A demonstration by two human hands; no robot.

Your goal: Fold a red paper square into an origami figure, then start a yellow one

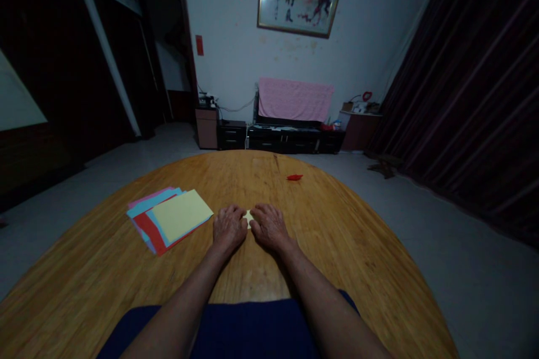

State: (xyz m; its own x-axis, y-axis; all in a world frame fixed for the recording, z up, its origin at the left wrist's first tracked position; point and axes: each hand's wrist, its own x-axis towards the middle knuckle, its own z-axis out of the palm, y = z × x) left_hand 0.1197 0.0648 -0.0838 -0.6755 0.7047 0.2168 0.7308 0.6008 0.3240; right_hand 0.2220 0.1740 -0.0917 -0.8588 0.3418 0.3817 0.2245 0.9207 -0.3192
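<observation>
A small piece of pale yellow paper (pixel 249 219) lies on the round wooden table (pixel 332 247), mostly covered by my hands. My left hand (pixel 229 228) is closed over its left side, fingers curled and pressed down. Over the right side, my right hand (pixel 270 225) is closed in the same way. Only a narrow strip of the paper shows between the thumbs and fingertips, so its folds cannot be made out.
Left of my hands lies a fanned stack of coloured paper sheets (pixel 183 216), yellow on top. A small red folded paper piece (pixel 295 177) sits toward the table's far right. Beyond the table stands a low black cabinet (pixel 286 140) with a pink cloth (pixel 295 99) above it.
</observation>
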